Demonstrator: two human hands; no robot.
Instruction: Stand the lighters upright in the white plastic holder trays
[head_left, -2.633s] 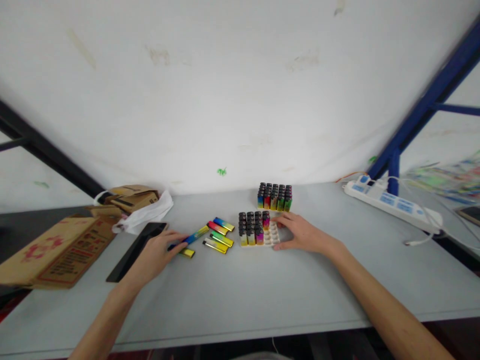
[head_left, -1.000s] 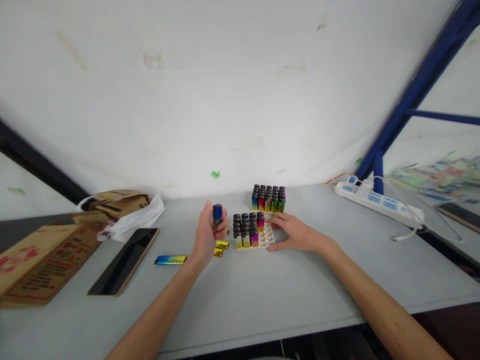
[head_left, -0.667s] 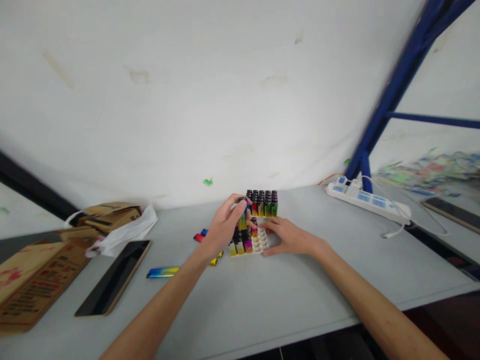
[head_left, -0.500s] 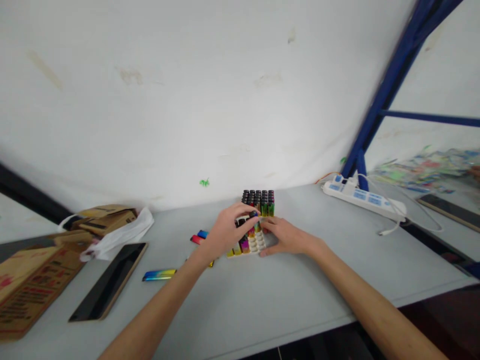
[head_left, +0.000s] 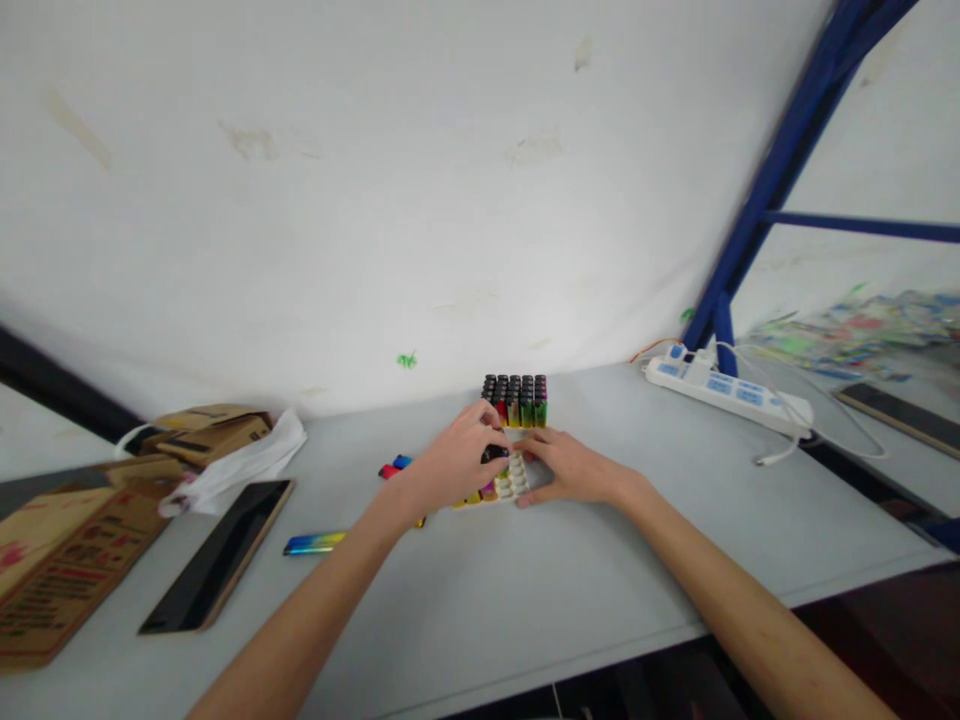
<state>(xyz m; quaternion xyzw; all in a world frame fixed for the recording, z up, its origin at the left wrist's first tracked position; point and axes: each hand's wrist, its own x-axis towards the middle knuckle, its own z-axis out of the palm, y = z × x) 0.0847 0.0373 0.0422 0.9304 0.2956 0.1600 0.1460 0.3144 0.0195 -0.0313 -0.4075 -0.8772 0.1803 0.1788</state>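
A white tray (head_left: 512, 484) with rows of small sockets lies on the table, partly filled with upright colourful lighters. My left hand (head_left: 466, 452) is over the tray, thumb and fingers closed around the dark top of a lighter (head_left: 495, 452); its body is mostly hidden. At the tray's right side rests my right hand (head_left: 570, 468), its thumb at the near corner and its fingers farther back, steadying the tray. Right behind the tray stands a block of black-topped lighters (head_left: 525, 402) in tight rows.
Loose lighters lie left of my left hand, among them a blue-yellow lighter (head_left: 313, 543) and a red lighter (head_left: 388, 471). Farther left are a phone (head_left: 217, 560), a white bag (head_left: 251, 460) and cardboard boxes (head_left: 75, 560). A power strip (head_left: 727, 390) with cables sits at right.
My left hand has lowered the lighter from above the tray to among the other lighters. My right hand stays at the tray's side.
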